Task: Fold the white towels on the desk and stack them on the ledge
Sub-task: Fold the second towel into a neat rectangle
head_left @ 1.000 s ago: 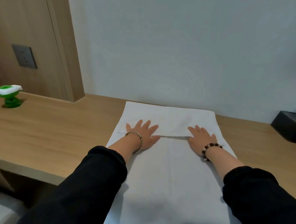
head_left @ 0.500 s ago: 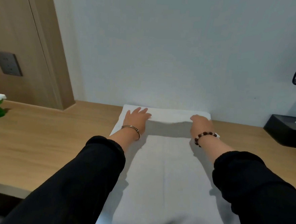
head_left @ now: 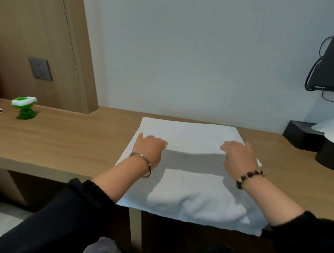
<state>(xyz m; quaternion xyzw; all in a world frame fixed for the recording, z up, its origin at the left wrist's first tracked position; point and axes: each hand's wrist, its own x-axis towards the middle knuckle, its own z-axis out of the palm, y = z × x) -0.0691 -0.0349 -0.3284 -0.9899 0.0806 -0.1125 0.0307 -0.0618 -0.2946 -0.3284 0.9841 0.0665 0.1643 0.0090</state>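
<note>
Head cam: the white towel lies on the wooden surface with its long axis running from the wall straight toward the person, and the near end droops over the front edge. Both arms reach forward about parallel. The left hand and right hand sit at the side corners of the folded-over flap, fingers curled on its near edge, lifting it enough to throw a shadow underneath. It's a bit blurry though. Half a second ago the hands were up at the far end by the wall; now they've come back toward the body with the flap.
</note>
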